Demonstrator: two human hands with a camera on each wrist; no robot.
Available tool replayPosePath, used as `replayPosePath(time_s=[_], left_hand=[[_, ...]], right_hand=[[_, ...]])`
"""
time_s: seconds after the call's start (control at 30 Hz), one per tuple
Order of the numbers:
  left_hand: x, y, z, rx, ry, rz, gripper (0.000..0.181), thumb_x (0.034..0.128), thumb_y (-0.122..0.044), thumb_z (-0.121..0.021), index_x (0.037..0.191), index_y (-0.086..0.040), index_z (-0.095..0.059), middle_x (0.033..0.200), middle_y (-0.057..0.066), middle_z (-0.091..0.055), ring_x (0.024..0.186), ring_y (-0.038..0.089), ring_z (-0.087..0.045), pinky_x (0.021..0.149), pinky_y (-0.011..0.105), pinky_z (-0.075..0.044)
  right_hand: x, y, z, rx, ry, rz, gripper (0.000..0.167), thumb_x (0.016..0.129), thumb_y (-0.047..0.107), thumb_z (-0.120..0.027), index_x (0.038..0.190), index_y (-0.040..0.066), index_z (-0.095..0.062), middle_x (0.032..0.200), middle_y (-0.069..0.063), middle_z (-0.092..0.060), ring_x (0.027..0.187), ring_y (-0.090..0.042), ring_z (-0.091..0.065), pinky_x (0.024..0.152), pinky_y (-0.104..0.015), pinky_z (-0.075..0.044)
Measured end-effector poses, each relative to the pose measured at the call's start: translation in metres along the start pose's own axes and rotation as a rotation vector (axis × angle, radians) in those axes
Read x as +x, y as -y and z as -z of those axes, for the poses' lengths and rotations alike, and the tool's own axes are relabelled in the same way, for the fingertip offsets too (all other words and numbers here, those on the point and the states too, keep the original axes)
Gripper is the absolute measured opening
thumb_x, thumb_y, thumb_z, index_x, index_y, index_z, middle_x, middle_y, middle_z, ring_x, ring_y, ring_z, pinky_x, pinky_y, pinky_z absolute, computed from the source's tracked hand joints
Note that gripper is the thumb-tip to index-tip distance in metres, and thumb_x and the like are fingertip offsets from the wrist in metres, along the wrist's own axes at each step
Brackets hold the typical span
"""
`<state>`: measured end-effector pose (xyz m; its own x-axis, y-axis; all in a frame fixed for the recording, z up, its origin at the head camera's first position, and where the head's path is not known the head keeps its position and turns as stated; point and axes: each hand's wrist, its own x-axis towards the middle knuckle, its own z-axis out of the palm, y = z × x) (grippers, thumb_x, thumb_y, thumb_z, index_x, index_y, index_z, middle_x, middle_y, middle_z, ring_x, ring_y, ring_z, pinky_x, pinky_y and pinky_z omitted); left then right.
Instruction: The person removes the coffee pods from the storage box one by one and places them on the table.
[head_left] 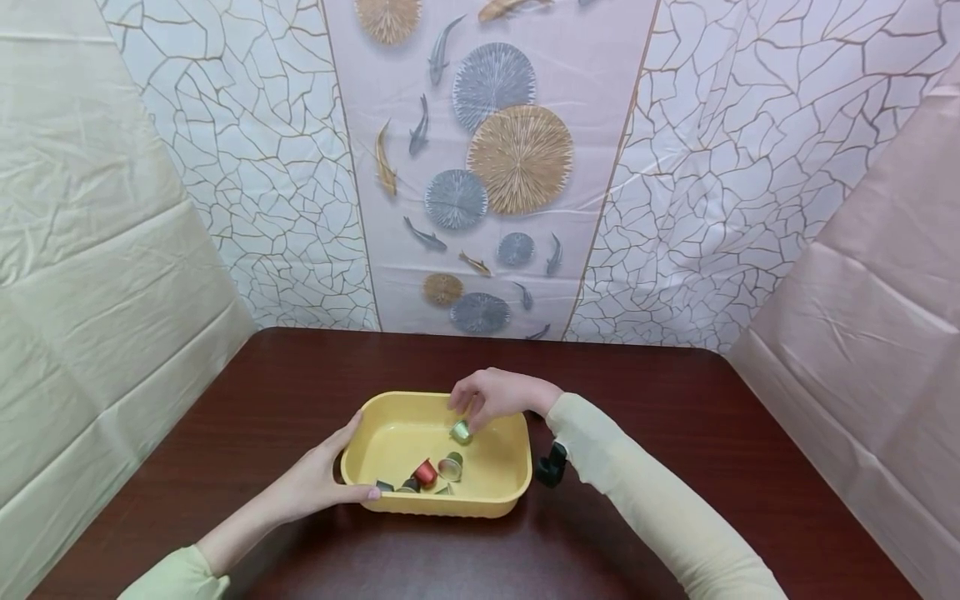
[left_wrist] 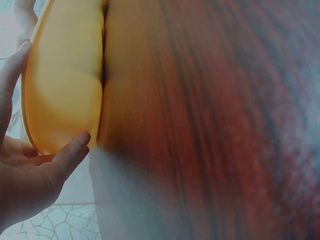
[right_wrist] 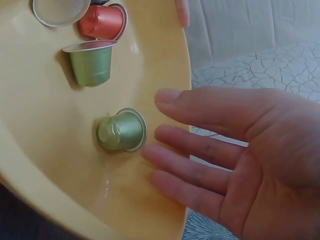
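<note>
A yellow basin (head_left: 390,442) stands on the dark table with several coffee capsules inside. My left hand (head_left: 330,475) grips its left end, the thumb over the front rim and the fingers along the left side. Over the right part of the basin, my right hand (head_left: 491,396) reaches down with loosely bent fingers. Just off its fingertips lies a green coffee capsule (right_wrist: 122,131) on its side; the right wrist view shows a small gap between them. A second green capsule (right_wrist: 91,65) and a red capsule (right_wrist: 102,22) lie farther along the basin.
Dark capsules (head_left: 409,484) lie against the basin's front wall, partly hidden by it. A black device (head_left: 553,465) sits at the right wrist. The reddish-brown table (head_left: 315,367) meets a patterned curtain (head_left: 292,208) at its back edge, and plain cloth hangs on both sides.
</note>
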<state>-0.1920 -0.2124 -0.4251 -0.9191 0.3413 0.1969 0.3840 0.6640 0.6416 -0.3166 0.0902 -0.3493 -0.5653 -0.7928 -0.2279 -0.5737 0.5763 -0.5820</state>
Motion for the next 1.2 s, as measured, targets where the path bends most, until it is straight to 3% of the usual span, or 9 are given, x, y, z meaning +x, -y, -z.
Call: replayPosePath(time_s=[0.27, 0.73, 0.97, 1.2], left_hand=[[0.001, -0.001, 0.002, -0.005, 0.013, 0.009, 0.115, 0.0731, -0.047, -0.085, 0.156, 0.001, -0.020, 0.157, 0.026, -0.034, 0.143, 0.042, -0.037, 0.108, 0.061, -0.036], [-0.001, -0.002, 0.003, 0.004, 0.012, 0.011, 0.114, 0.0737, -0.046, -0.085, 0.157, -0.001, -0.021, 0.156, 0.026, -0.035, 0.142, 0.042, -0.038, 0.107, 0.060, -0.038], [-0.001, -0.003, 0.003, -0.003, 0.010, 0.010, 0.114, 0.0737, -0.045, -0.085, 0.156, 0.000, -0.021, 0.157, 0.025, -0.035, 0.143, 0.040, -0.038, 0.108, 0.057, -0.038], [-0.001, -0.004, 0.003, -0.009, 0.010, 0.021, 0.114, 0.0731, -0.046, -0.085, 0.157, -0.001, -0.021, 0.157, 0.025, -0.035, 0.143, 0.040, -0.038, 0.108, 0.059, -0.037]], right_hand=[[0.005, 0.006, -0.003, -0.047, 0.067, -0.024, 0.043, 0.081, 0.003, -0.077, 0.122, 0.003, -0.064, 0.118, -0.014, -0.071, 0.107, -0.026, -0.070, 0.087, -0.024, -0.053], [0.024, 0.015, -0.010, -0.150, 0.116, -0.044, 0.042, 0.080, 0.009, -0.080, 0.120, 0.008, -0.067, 0.119, -0.008, -0.070, 0.110, -0.018, -0.065, 0.095, -0.025, -0.050], [0.028, 0.015, -0.017, -0.216, 0.137, -0.009, 0.039, 0.078, 0.008, -0.078, 0.115, 0.009, -0.067, 0.113, -0.003, -0.071, 0.096, -0.007, -0.062, 0.087, -0.020, -0.048], [0.032, 0.013, -0.023, -0.261, 0.134, -0.072, 0.037, 0.076, 0.004, -0.082, 0.110, 0.009, -0.070, 0.105, -0.003, -0.070, 0.089, -0.005, -0.054, 0.082, -0.019, -0.045]])
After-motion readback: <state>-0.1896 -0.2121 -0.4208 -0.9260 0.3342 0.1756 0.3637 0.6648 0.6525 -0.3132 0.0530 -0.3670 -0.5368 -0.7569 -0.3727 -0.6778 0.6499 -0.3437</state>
